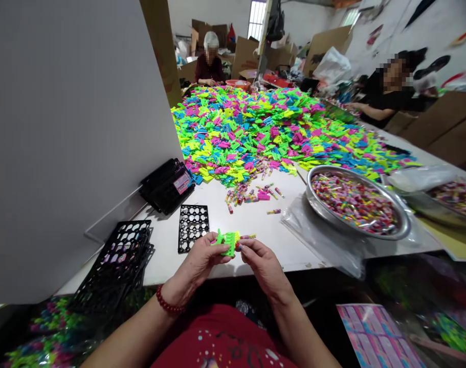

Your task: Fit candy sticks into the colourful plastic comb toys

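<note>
My left hand is closed around a bright green plastic toy piece with a row of slots, held over the table's front edge. My right hand pinches a small, wrapped candy-like piece against the right end of the green piece. A bit of yellow plastic shows behind it. Just beyond the hands lies a black perforated plastic tray on the white table. Loose small tubes with colourful wrappers lie scattered farther forward, with one pink toy piece among them.
A large heap of neon plastic pieces covers the far table. At right stands a metal bowl of wrapped tubes, on a clear plastic bag. Stacked black trays sit left, beside a grey panel. Two people work across the table.
</note>
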`<state>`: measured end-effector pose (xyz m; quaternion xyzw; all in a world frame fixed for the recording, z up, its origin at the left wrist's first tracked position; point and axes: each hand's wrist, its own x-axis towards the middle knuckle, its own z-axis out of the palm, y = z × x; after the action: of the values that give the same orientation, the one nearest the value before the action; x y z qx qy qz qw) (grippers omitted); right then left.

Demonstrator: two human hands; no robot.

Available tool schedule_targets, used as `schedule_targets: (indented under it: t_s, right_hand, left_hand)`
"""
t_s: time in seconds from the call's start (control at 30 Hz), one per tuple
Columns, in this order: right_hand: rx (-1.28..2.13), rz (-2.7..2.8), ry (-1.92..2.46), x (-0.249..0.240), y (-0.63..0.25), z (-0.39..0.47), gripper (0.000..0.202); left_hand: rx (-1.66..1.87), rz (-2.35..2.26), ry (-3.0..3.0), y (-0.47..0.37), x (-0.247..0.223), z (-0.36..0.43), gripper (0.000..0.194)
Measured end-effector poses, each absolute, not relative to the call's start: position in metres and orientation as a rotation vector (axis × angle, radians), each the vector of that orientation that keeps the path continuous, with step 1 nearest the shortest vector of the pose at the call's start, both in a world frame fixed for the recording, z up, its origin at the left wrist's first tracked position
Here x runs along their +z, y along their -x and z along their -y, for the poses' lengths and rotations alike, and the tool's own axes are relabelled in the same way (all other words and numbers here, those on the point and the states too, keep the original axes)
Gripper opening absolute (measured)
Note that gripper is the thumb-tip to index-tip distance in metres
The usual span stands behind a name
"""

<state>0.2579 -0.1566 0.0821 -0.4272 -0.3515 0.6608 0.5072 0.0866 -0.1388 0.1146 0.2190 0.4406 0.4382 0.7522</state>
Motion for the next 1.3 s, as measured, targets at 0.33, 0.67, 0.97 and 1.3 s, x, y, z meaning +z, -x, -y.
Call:
schedule_targets:
  t_s: [0.33,0.67,0.97,1.3]
  right_hand:
    - [1.676,0.828,0.984,0.084,-0.259,0.161,0.029]
    - [1.613,0.901,0.93,0.081,-0.26,0.164,0.02]
    - [1.74,0.653,0.886,0.085,-0.26,0.167,0.031]
    - [1.639,0.805,0.873,0.083,-0.262,0.172,0.026]
  left_hand:
    - [0.927,-0.941,-0.56,-0.085,0.115,0.143,0.038]
    - [0.901,-0.913,-0.547,-0.09,0.115,0.147,0.041]
    - [0.937,-1.016,-0.594,-0.104,0.116,0.155,0.047]
    - [0.981,-1.21,-0.873,-0.109,0.128,0.165,0.04]
